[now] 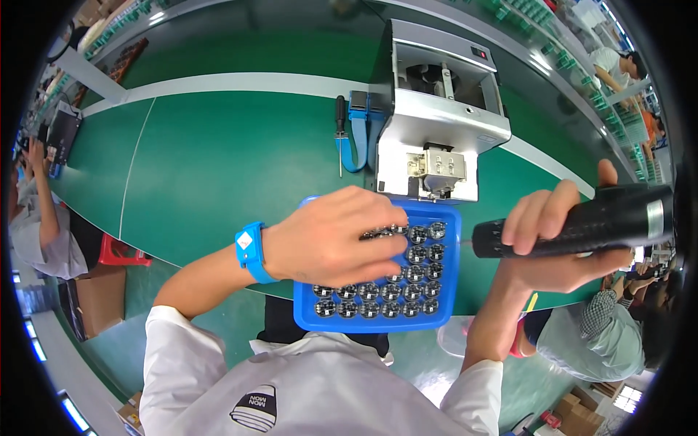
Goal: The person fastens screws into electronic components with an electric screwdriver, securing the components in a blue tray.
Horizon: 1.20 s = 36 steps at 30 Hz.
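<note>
Right fingers [558,207] clasp a black driver [618,224], axis sideways, pointing left; what left fingers [379,250] hold I can't tell.

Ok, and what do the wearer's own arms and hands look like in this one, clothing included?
Both the left hand and the right hand look bare, with no gloves showing. The left wrist has a bright blue wristband with a white diamond-shaped patch; no band shows on the right wrist. The left sleeve and right sleeve are white and short.
</note>
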Each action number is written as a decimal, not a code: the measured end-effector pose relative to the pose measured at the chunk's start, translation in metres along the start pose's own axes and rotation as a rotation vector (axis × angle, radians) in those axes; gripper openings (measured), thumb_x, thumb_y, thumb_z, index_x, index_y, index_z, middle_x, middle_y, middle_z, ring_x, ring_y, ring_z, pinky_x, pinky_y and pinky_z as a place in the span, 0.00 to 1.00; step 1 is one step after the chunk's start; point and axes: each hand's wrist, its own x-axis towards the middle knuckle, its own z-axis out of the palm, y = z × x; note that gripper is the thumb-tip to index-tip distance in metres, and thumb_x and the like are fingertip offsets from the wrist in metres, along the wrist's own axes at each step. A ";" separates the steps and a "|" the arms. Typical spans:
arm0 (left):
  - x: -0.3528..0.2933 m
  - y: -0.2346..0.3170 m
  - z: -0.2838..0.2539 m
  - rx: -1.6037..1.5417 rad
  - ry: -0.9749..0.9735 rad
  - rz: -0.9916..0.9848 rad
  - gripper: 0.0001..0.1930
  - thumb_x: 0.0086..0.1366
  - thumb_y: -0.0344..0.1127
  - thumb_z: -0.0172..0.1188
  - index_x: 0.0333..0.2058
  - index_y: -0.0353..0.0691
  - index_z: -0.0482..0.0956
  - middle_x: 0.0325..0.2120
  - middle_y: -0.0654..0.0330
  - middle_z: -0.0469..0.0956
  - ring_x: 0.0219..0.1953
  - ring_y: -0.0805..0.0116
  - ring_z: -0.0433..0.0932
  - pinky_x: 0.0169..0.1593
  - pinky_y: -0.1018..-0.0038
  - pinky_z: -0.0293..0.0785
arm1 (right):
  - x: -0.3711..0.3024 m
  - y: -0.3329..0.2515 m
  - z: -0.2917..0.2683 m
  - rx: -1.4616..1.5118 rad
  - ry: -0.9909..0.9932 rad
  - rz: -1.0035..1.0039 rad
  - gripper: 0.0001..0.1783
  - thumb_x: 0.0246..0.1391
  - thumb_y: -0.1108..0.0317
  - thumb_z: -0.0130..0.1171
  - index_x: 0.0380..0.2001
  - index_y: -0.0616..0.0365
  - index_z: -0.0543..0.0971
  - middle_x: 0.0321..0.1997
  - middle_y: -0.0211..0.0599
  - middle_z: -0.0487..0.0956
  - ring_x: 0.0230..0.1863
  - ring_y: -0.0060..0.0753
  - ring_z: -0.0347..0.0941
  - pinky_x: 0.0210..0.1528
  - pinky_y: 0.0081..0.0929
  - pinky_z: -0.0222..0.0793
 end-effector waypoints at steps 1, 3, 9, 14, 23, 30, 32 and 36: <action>0.001 0.002 0.004 0.060 -0.072 0.032 0.18 0.56 0.41 0.69 0.42 0.38 0.80 0.46 0.52 0.76 0.44 0.53 0.78 0.47 0.63 0.74 | -0.006 0.005 0.002 -0.058 0.114 -0.031 0.52 0.59 0.25 0.38 0.68 0.59 0.51 0.22 0.36 0.68 0.11 0.32 0.62 0.13 0.33 0.66; -0.001 0.004 0.012 0.171 -0.209 0.041 0.27 0.56 0.56 0.65 0.44 0.38 0.79 0.54 0.49 0.72 0.51 0.51 0.74 0.51 0.61 0.73 | -0.014 0.010 0.000 -0.004 0.106 0.019 0.56 0.55 0.21 0.37 0.68 0.59 0.49 0.22 0.41 0.69 0.14 0.36 0.66 0.18 0.37 0.69; 0.003 0.014 0.030 0.249 -0.345 -0.119 0.35 0.58 0.62 0.58 0.52 0.37 0.76 0.59 0.46 0.67 0.60 0.46 0.67 0.58 0.58 0.68 | -0.026 0.026 -0.004 -0.071 0.060 0.053 0.56 0.52 0.17 0.35 0.64 0.59 0.53 0.22 0.40 0.70 0.14 0.35 0.66 0.19 0.35 0.70; 0.008 0.017 0.033 0.276 -0.378 -0.169 0.36 0.60 0.63 0.56 0.53 0.36 0.76 0.60 0.45 0.66 0.59 0.46 0.66 0.61 0.56 0.65 | -0.029 0.033 -0.010 -0.070 0.067 0.121 0.57 0.51 0.17 0.38 0.64 0.59 0.54 0.22 0.40 0.70 0.16 0.36 0.67 0.20 0.34 0.71; 0.012 0.018 0.035 0.287 -0.376 -0.200 0.33 0.61 0.61 0.56 0.51 0.36 0.77 0.60 0.46 0.65 0.57 0.49 0.67 0.60 0.58 0.65 | -0.032 0.041 -0.017 -0.052 0.035 0.143 0.57 0.50 0.17 0.38 0.63 0.59 0.55 0.21 0.40 0.70 0.16 0.36 0.67 0.20 0.34 0.70; 0.012 0.017 0.035 0.276 -0.369 -0.211 0.31 0.61 0.59 0.57 0.51 0.37 0.77 0.60 0.47 0.65 0.58 0.50 0.66 0.61 0.58 0.64 | -0.032 0.047 -0.020 -0.063 0.048 0.182 0.54 0.46 0.17 0.45 0.55 0.57 0.60 0.19 0.40 0.69 0.15 0.36 0.67 0.19 0.34 0.70; 0.013 0.017 0.035 0.280 -0.370 -0.210 0.31 0.61 0.59 0.57 0.51 0.37 0.77 0.60 0.47 0.66 0.58 0.50 0.66 0.61 0.58 0.64 | -0.031 0.046 -0.020 -0.065 0.041 0.187 0.53 0.46 0.17 0.46 0.53 0.57 0.62 0.19 0.40 0.69 0.15 0.36 0.67 0.18 0.34 0.70; 0.013 0.017 0.036 0.280 -0.295 -0.180 0.31 0.60 0.57 0.59 0.45 0.30 0.79 0.55 0.43 0.70 0.56 0.50 0.68 0.61 0.60 0.64 | -0.032 0.046 -0.021 -0.095 0.000 0.196 0.53 0.46 0.18 0.49 0.53 0.59 0.62 0.18 0.41 0.70 0.15 0.36 0.67 0.18 0.34 0.70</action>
